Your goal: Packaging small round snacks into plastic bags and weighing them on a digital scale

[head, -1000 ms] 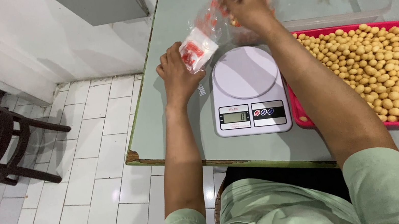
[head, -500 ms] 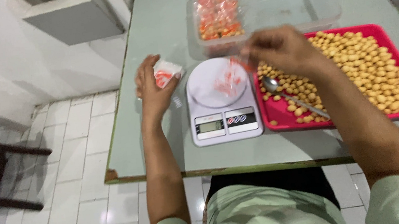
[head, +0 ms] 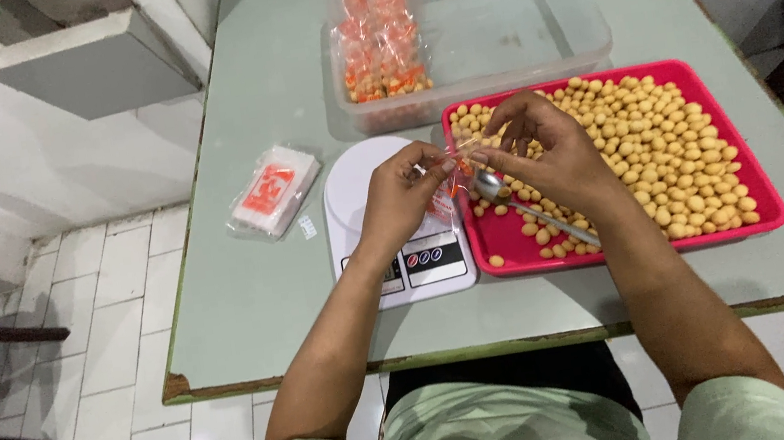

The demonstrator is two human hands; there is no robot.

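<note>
A small clear plastic bag (head: 448,182) hangs lengthwise, mouth up, pinched between the left hand (head: 401,197) and right hand (head: 545,151) above the white kitchen scale (head: 391,225). Beside it, a red tray (head: 762,191) holds yellow round nuts (head: 666,154) and a spoon (head: 527,207). A clear tub (head: 530,40) holds filled packets (head: 379,45). A stack of empty bags (head: 273,191) lies on the pale green table (head: 251,299), over white floor tiles (head: 82,392).

The left hand (head: 399,194) hides much of the white scale (head: 392,220).
</note>
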